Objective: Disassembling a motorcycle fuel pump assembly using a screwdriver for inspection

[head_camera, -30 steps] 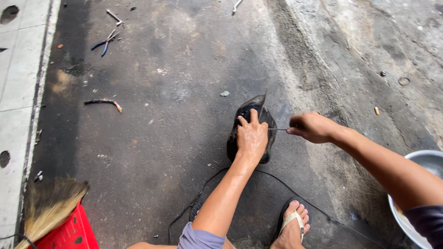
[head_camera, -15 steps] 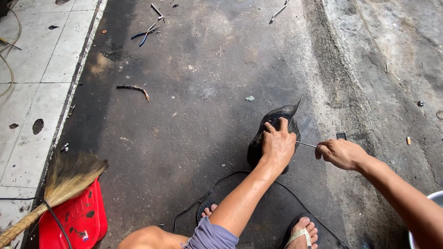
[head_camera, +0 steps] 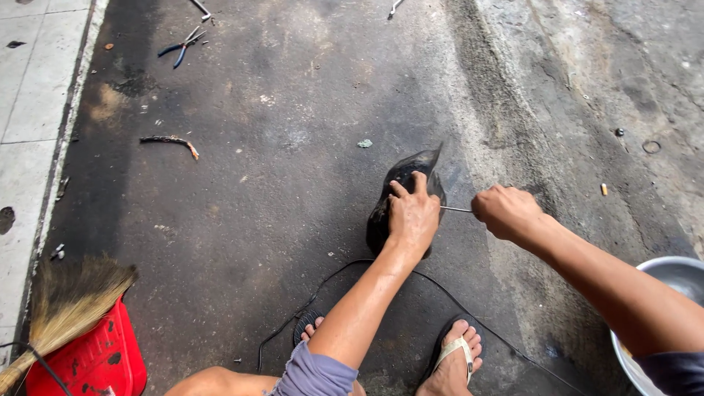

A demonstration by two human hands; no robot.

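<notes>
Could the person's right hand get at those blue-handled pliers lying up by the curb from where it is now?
Probably not without shifting. The right hand is closed on a thin metal tool beside the black rubber piece, and the pliers lie far off across bare pavement. Nothing blocks the way; it looks beyond arm's length.

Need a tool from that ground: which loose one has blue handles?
The pliers at the upper left, near the pavement edge; the stick-like tool below them has an orange tip instead.

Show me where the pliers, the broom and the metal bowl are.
pliers (head_camera: 181,47), head view, on the crossing of the handles.
broom (head_camera: 70,297), head view, on the straw bristles.
metal bowl (head_camera: 678,273), head view, on the rim.
</notes>
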